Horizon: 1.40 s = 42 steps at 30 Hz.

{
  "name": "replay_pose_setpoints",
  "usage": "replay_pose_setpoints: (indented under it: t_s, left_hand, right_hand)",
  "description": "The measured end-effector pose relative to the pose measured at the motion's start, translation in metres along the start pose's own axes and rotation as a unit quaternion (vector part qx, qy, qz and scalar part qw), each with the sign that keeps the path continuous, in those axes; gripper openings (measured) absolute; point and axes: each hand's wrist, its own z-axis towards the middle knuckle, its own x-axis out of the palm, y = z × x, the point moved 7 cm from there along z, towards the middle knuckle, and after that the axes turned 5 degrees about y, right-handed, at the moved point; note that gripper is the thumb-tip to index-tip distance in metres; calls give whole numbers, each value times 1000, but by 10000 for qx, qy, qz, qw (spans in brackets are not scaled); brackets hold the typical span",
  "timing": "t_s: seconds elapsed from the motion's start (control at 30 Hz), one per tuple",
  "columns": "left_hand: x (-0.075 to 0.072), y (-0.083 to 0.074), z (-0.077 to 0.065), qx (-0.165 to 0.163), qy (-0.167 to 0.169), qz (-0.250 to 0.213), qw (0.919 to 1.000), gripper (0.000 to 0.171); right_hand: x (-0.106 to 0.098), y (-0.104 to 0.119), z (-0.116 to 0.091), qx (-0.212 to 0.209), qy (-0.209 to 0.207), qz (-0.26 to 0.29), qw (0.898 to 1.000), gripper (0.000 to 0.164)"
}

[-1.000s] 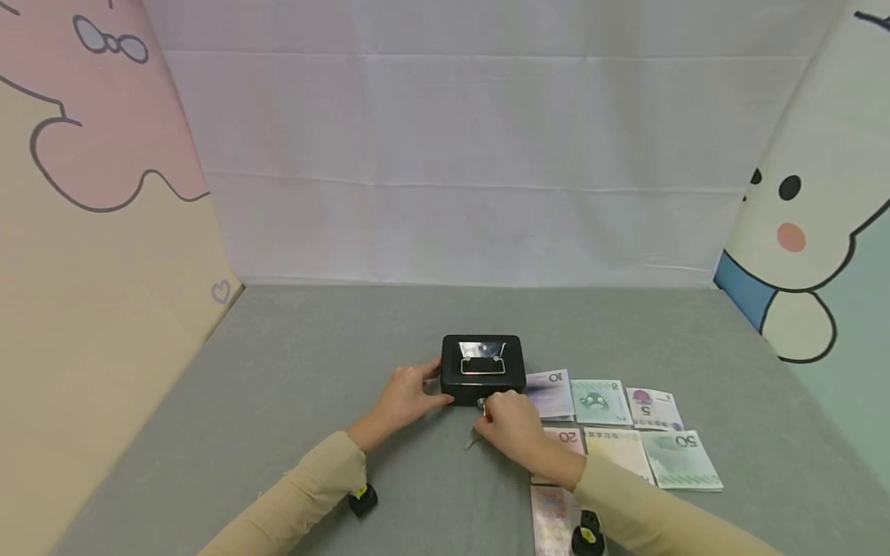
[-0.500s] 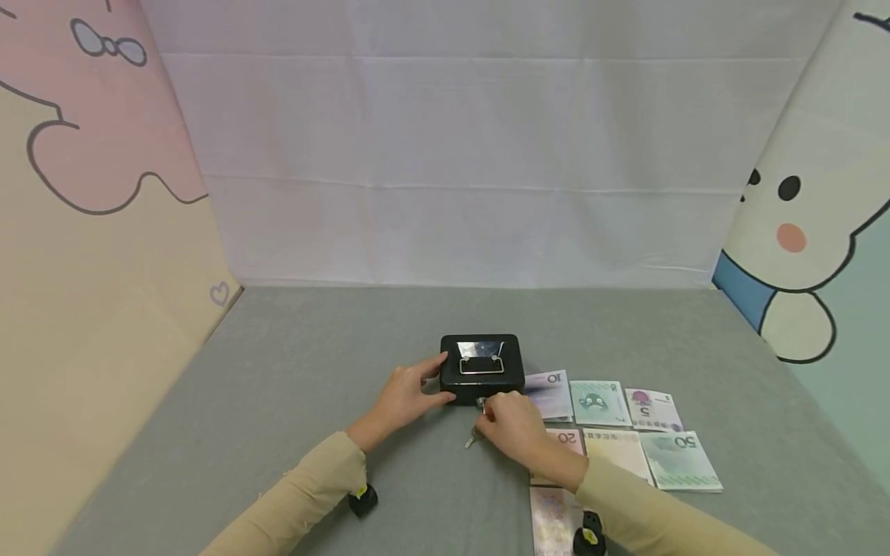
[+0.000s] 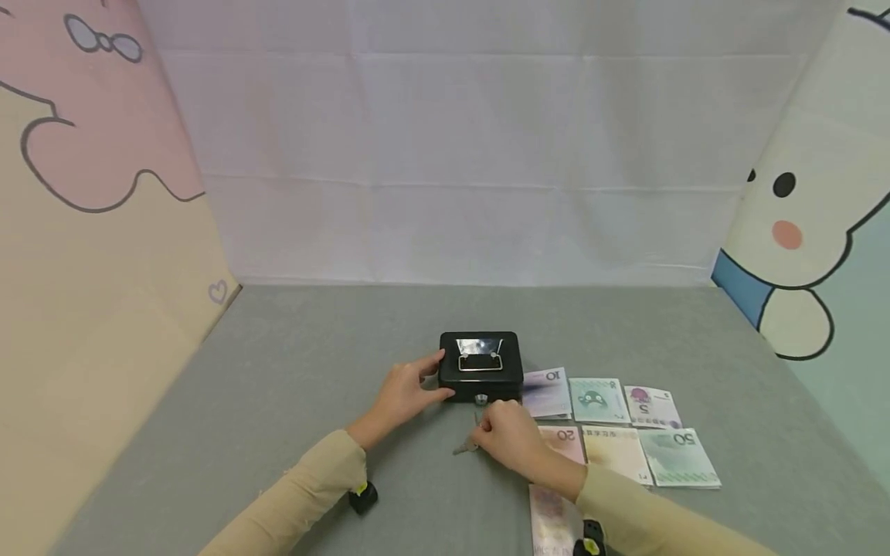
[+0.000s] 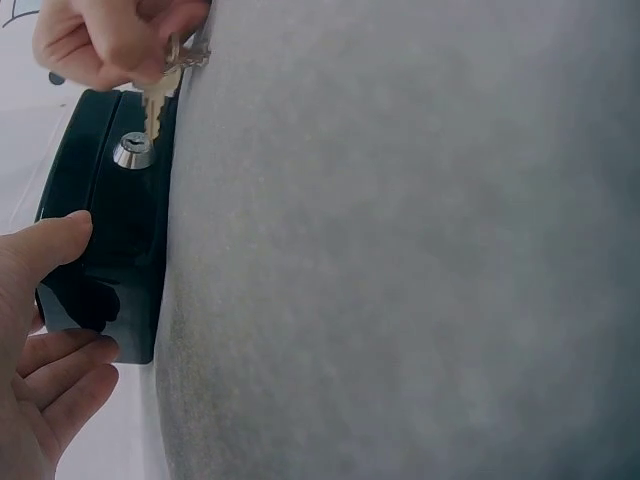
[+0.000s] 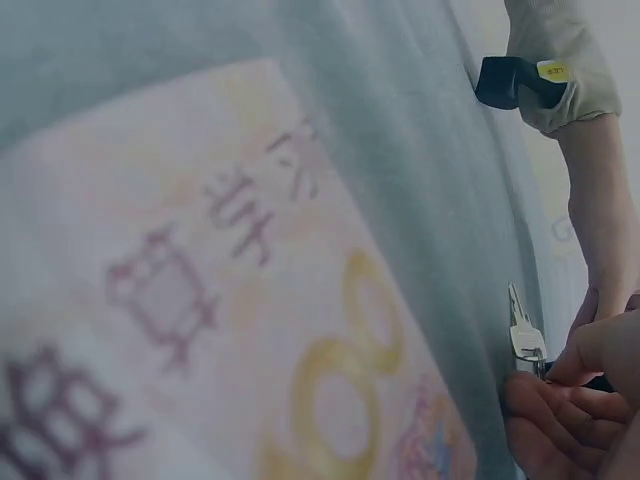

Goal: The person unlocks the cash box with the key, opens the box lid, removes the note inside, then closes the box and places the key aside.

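Note:
A black cash box (image 3: 481,380) with a folding metal handle on its lid sits closed on the grey tabletop. My left hand (image 3: 406,398) holds its left side, thumb on the front and fingers around the corner. The silver lock (image 4: 133,151) on the front shows its keyhole. Just in front of the box, my right hand (image 3: 514,440) pinches a small ring of keys (image 3: 464,447). In the left wrist view one key (image 4: 154,105) points toward the lock, its tip beside the keyhole. Another key (image 5: 525,335) dangles from the ring in the right wrist view.
Stacks of play banknotes lie right of the box, among them a purple 10 (image 3: 546,392), a green 50 (image 3: 678,457) and a pinkish 100 (image 5: 340,400) partly under my right forearm. A white cloth (image 3: 445,154) hangs behind the table.
My right hand has drawn back slightly from the box with the keys, and the lock that its fingers partly covered is now exposed. My left hand keeps its place on the box.

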Motion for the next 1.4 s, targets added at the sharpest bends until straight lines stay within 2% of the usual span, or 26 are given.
replay_pose_setpoints:
  t_s: [0.13,0.2,0.27,0.33,0.4,0.47,0.53,0.6,0.7,1.0,1.17,1.4]
  left_hand:
    - [-2,-1,1,35,-52,41,10000,63]
    - [-3,-1,1,34,-21,38,10000,64]
    - [-3,-1,1,17,14,58,10000,64]
    - [-3,-1,1,13,46,81,10000,65]
    - [-2,0,1,-14,74,98,9999,65]
    - [-2,1,1,-50,96,94,9999,65]
    - [-1,2,1,-83,111,88,9999,66]
    - [-1,3,1,-124,119,85,9998,66]
    - [-1,3,1,-124,119,113,9998,66]
    - [-1,1,0,3,86,166,9998,66]
    - [-2,-1,0,-13,73,188,9998,65]
    - [-2,-1,1,-23,78,158,9998,66]
  right_hand:
    - [1,-3,-5,304,376,808,9956,38]
    - [2,-8,-9,620,604,1564,9839,33]
    - [5,-12,-14,988,818,2449,9610,28]
    - [9,-15,-20,1375,966,3188,9328,27]
    - [13,-17,-26,1722,1043,3745,9051,28]
    - [19,-19,-32,2029,1093,4108,8821,29]
    - [24,-20,-37,2252,1127,4337,8652,29]
    - [28,-20,-41,2414,1141,4482,8531,29]
    - [30,-21,-44,2536,1168,4536,8464,29]
    - [32,-21,-47,2638,1612,4493,8382,27]
    - [32,-21,-47,2560,1877,4399,8401,24]
    - [26,-23,-48,2398,2010,4252,8493,19]
